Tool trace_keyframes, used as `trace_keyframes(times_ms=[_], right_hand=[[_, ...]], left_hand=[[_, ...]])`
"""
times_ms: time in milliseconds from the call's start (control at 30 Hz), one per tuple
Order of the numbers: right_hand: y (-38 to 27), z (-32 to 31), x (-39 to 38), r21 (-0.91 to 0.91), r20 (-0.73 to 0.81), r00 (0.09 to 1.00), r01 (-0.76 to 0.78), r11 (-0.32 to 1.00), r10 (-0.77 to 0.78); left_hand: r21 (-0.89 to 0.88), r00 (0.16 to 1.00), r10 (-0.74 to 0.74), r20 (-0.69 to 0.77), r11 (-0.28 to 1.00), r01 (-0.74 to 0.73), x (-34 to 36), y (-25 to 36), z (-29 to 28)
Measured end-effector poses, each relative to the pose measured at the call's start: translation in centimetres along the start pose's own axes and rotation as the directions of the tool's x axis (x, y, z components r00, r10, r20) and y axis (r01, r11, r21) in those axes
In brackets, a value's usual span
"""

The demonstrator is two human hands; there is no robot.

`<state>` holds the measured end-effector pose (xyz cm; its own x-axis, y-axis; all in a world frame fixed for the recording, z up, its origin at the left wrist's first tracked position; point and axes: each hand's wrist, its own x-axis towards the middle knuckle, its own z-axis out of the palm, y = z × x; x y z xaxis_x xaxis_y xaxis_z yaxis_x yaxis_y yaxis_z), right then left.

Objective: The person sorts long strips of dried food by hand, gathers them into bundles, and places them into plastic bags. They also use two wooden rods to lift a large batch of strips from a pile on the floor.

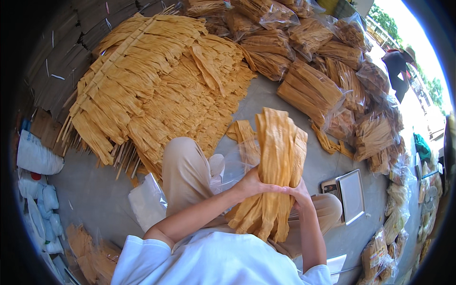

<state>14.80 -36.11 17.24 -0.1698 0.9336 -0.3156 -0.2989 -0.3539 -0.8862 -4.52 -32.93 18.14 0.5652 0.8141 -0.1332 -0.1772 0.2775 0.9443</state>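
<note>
A thick bundle of long, wrinkled yellow dried bean curd strips (277, 147) stands upright between my knees. My left hand (256, 184) wraps its middle from the left, and my right hand (299, 194) clasps it from the right, with both thumbs across the near side. Above my hands the strips rise in a folded stack; below them the ends fan out over my lap. Some fingers are hidden behind the bundle. Just beyond it, a few loose strips (246, 137) lie on the floor beside thin clear plastic.
A large heap of similar strips (166, 85), with thin sticks, fills the far left. Bagged bundles (311, 90) are piled at far right. A flat scale-like device with a metal tray (351, 195) sits right of my knee; clear plastic bags (148, 202) lie left. Another person (399, 69) stands far right.
</note>
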Motion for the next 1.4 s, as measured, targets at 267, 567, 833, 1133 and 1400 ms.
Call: trace_keyframes(times_ms=[267, 567, 833, 1133, 1400], right_hand=[[0.8, -2.4, -2.2, 0.159, -0.118, 0.99, 0.091, 0.983, -0.072], [-0.2, -6.0, -3.4, 0.284, -0.26, 0.955, 0.218, 0.934, -0.144], [-4.7, -9.4, -4.2, 0.346, -0.052, 0.996, 0.089, 0.934, -0.076], [-4.1, -2.0, 1.3, 0.252, 0.295, 0.944, -0.227, 0.941, 0.149], [-0.5, -4.3, 3.0, 0.32, 0.285, 0.931, -0.318, 0.892, 0.23]], left_hand=[[-0.097, 0.972, -0.151, 0.182, 0.981, 0.171, 0.8, 0.4, 0.4], [0.211, 0.99, -0.143, -0.012, 0.967, 0.142, 2.2, -1.7, -7.2], [0.358, 0.955, 0.114, -0.272, 0.934, -0.009, 9.0, 2.2, -12.4], [-0.007, 0.989, 0.006, -0.148, 1.0, -0.007, 15.6, 6.8, -13.3], [0.454, 0.994, -0.039, 0.102, 0.891, -0.012, 13.2, 13.4, -12.5]])
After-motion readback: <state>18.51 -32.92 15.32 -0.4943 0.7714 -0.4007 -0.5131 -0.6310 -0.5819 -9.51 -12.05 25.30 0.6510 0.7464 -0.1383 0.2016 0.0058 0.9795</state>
